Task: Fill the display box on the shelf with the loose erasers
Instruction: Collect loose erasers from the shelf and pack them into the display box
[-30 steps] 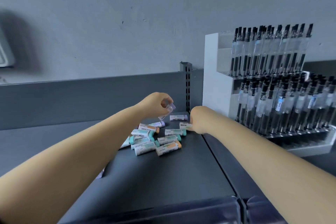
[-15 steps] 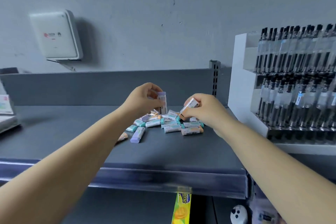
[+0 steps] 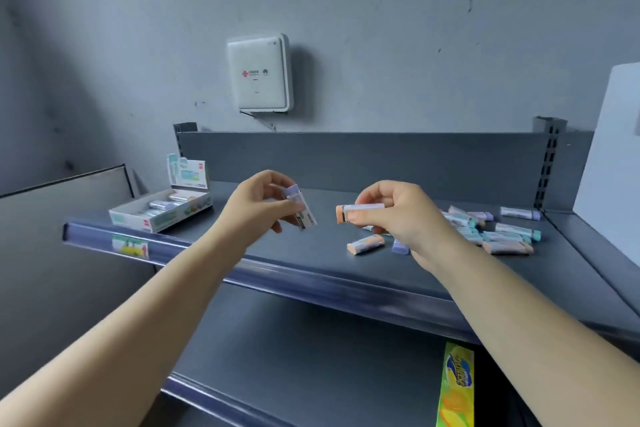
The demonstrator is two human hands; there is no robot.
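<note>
My left hand [image 3: 261, 206] holds a purple-tipped eraser [image 3: 302, 210] above the middle of the grey shelf [image 3: 311, 253]. In my right hand [image 3: 398, 215] is an orange-tipped eraser [image 3: 358, 211], held level. The two hands are close together and apart from the display box [image 3: 135, 218], which stands open at the shelf's left end with a few erasers lying inside. A pile of loose erasers [image 3: 498, 232] lies on the shelf to the right, behind my right wrist. One orange eraser [image 3: 365, 244] and one purple eraser [image 3: 400, 247] lie nearer the front.
A white wall unit [image 3: 259, 73] hangs above the shelf's back panel. A white display stand [image 3: 609, 149] borders the shelf on the right. A lower shelf [image 3: 294, 357] sits below, with a yellow-green packet [image 3: 457, 388] at the bottom right.
The view has swung left, bringing the display box into sight. Both hands have lifted away from the pile and moved left, each carrying an eraser.
</note>
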